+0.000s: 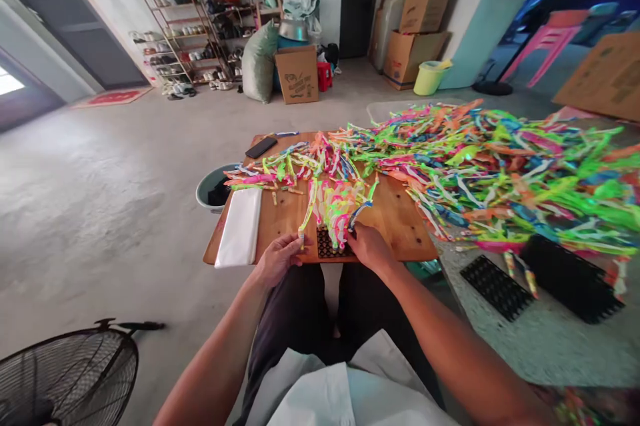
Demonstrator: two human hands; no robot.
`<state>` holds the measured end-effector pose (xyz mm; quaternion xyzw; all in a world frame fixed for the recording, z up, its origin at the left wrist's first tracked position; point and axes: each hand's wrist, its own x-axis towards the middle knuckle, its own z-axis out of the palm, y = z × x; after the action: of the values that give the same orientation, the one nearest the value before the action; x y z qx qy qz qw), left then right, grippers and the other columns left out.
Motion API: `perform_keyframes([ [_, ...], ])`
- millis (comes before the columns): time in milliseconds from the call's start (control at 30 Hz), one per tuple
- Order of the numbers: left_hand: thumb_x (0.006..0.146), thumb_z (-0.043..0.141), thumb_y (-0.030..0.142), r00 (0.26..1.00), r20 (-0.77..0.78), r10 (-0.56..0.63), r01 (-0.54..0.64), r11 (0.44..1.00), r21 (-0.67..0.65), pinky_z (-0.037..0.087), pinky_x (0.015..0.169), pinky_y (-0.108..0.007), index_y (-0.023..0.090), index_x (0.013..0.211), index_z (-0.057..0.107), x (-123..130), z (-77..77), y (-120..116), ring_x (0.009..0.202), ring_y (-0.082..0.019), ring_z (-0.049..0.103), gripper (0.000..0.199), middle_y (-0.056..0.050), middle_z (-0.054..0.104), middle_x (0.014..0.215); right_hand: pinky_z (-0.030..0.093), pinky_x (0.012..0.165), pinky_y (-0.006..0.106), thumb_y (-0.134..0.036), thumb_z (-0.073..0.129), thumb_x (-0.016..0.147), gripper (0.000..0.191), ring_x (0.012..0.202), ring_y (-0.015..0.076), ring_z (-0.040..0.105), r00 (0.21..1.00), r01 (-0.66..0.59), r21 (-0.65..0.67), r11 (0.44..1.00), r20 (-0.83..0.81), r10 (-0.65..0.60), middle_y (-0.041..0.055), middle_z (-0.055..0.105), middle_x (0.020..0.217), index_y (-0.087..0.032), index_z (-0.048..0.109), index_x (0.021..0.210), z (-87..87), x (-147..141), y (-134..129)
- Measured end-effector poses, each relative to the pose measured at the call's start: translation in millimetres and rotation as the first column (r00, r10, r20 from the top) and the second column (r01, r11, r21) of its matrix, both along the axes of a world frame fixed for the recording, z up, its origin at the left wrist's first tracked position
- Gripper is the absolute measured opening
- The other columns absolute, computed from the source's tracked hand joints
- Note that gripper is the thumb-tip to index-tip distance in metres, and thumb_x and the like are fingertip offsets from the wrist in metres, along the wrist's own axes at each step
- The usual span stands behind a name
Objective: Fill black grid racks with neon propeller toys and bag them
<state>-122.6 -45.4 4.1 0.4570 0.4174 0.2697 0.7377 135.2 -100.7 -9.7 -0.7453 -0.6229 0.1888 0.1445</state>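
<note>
My left hand (283, 256) pinches a small patterned tube with a yellow-green plastic streamer (307, 213) rising from it. Close to my lap, at the front of the wooden board, lies a black grid tray (327, 245). Several streamer pieces (337, 209) in pink, yellow and green stand packed in its holes. My right hand (371, 247) is at the tray's right side, fingers closed on a blue-and-white streamer piece (357, 211); its lower end is hidden by the fingers.
Loose streamers (500, 166) are heaped on the right, spreading onto the wooden board (395, 226). A white plastic stack (240, 226) and a phone (261, 147) lie on the board's left. More black grid trays (570, 276) rest at right. A fan (75, 373) stands lower left.
</note>
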Motion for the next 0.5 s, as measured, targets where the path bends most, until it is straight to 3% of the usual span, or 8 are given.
perform_keyframes([
  [133,0.082,0.073,0.054,0.993,-0.117,0.024,0.000,0.981,0.195,0.049,0.059,-0.022,0.017,0.109,0.064,19,-4.4,-4,0.086,-0.019,0.072,0.047,-0.012,0.073,0.114,0.041,0.076,0.028,-0.034,0.048,0.103,0.026,0.092,0.0239,0.071,0.999,-0.034,0.008,0.999,0.032,0.033,0.0125,0.076,0.101,-0.015,0.064,0.112,-4.9,2,0],
  [233,0.086,0.070,0.044,0.968,-0.223,0.115,-0.039,0.947,0.319,0.050,0.067,-0.023,0.018,0.107,0.067,39,-14.3,-3,0.085,-0.016,0.070,0.034,-0.007,0.075,0.106,0.041,0.074,0.028,-0.035,0.048,0.103,0.025,0.092,0.0238,0.071,0.998,-0.053,0.015,0.998,0.047,0.053,0.0117,0.076,0.100,-0.016,0.063,0.111,-9.7,3,0],
  [367,0.081,0.075,0.032,0.852,-0.436,0.290,-0.011,0.843,0.538,0.048,0.075,-0.024,0.019,0.096,0.075,62,-26.8,2,0.082,-0.015,0.064,0.019,-0.002,0.073,0.093,0.041,0.073,0.029,-0.035,0.047,0.104,0.026,0.090,0.0238,0.071,0.997,-0.065,0.038,0.997,0.052,0.063,0.0116,0.076,0.099,-0.016,0.063,0.111,-14.3,4,1],
  [500,0.084,0.075,0.031,0.766,-0.565,0.306,0.115,0.801,0.588,0.043,0.073,-0.025,0.022,0.094,0.077,72,-30.9,4,0.080,-0.015,0.062,0.014,0.000,0.072,0.087,0.041,0.073,0.029,-0.036,0.048,0.103,0.027,0.090,0.0242,0.071,0.997,-0.055,0.041,0.998,0.049,0.053,0.0109,0.076,0.100,-0.016,0.064,0.111,-14.5,4,1],
])
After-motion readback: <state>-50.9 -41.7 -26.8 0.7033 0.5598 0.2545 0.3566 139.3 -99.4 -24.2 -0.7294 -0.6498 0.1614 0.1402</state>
